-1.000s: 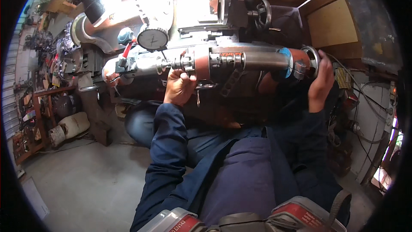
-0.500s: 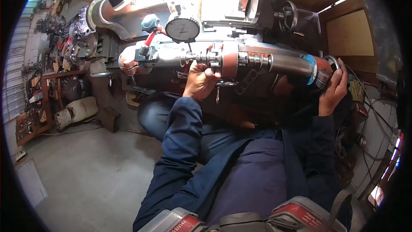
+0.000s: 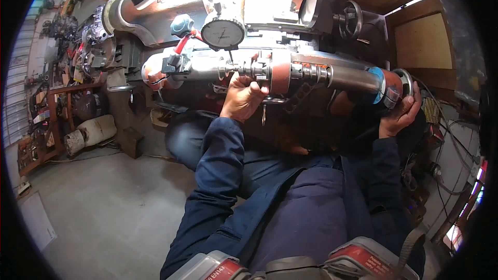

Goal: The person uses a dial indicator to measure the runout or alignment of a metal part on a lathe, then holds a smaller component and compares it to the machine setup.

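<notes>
A stepped metal shaft (image 3: pixel 306 72) lies crosswise in a long bench fixture, held between its two orange end blocks. My left hand (image 3: pixel 243 98) is closed around the shaft from below, near an orange collar (image 3: pixel 280 73); some of its fingers are hidden behind the metal. Just above that hand stands a round dial indicator (image 3: pixel 223 33), its thin stem reaching down to the shaft. A red arm with a blue knob (image 3: pixel 181 26) carries the dial. At the right end, my right hand (image 3: pixel 402 114) grips the rim of a metal handwheel (image 3: pixel 404 81) beside the orange end block (image 3: pixel 391 90).
Behind the fixture rises a large machine, brightly lit, with another handwheel (image 3: pixel 350 21) at its right. Cluttered parts and a rusty rack (image 3: pixel 53 124) fill the left side. A pale cylinder (image 3: pixel 98 132) lies on the floor. Cables (image 3: pixel 456 140) hang at the right.
My right hand has shifted slightly down and left along the handwheel's rim, its fingers lower. The left hand keeps its place on the shaft. The whole view has shifted slightly.
</notes>
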`<state>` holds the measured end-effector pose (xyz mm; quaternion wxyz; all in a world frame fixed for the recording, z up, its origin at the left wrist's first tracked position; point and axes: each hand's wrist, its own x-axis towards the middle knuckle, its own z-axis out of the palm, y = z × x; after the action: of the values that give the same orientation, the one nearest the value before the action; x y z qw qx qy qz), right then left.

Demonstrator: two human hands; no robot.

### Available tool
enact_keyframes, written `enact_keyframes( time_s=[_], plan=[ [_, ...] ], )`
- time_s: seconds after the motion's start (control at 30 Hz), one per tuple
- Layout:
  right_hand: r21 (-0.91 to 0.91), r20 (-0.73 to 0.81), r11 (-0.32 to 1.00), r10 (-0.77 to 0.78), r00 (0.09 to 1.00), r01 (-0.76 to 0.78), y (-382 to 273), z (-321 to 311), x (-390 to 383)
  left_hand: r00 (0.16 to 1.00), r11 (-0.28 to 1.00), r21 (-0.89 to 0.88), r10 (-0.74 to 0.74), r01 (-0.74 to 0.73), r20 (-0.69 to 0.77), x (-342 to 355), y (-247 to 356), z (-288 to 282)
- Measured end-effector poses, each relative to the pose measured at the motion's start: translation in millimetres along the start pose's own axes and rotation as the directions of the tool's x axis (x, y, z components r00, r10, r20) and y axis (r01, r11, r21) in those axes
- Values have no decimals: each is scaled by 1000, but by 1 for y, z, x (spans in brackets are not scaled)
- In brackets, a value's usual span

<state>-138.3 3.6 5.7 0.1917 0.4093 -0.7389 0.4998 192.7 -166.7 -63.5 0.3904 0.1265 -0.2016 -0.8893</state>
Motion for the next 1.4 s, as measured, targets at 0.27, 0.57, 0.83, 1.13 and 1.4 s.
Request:
enact_keyframes(
  time_s=[0.27, 0.57, 0.83, 1.13, 1.4],
  plan=[
    [-37, -61, 998, -48, 997, 46, 8, 2, -6, 1000, 999, 34, 20, -21, 16, 1, 2, 11],
    [-3, -66, 1000, -23, 998, 23, 6, 3, -6, 1000, 1000, 31, 1, -1, -4, 2, 5, 17],
    [-28, -72, 998, -53, 996, 51, 5, 4, -5, 1000, 999, 35, 16, -16, 21, 2, 4, 17],
    [-45, -78, 997, -64, 995, 60, 7, 4, -6, 999, 997, 70, 36, -38, 34, 1, 0, 5],
    [-59, -84, 996, -76, 994, 71, 5, 4, -5, 997, 998, 63, 2, 3, -80, -1, -2, 1]
  ],
)
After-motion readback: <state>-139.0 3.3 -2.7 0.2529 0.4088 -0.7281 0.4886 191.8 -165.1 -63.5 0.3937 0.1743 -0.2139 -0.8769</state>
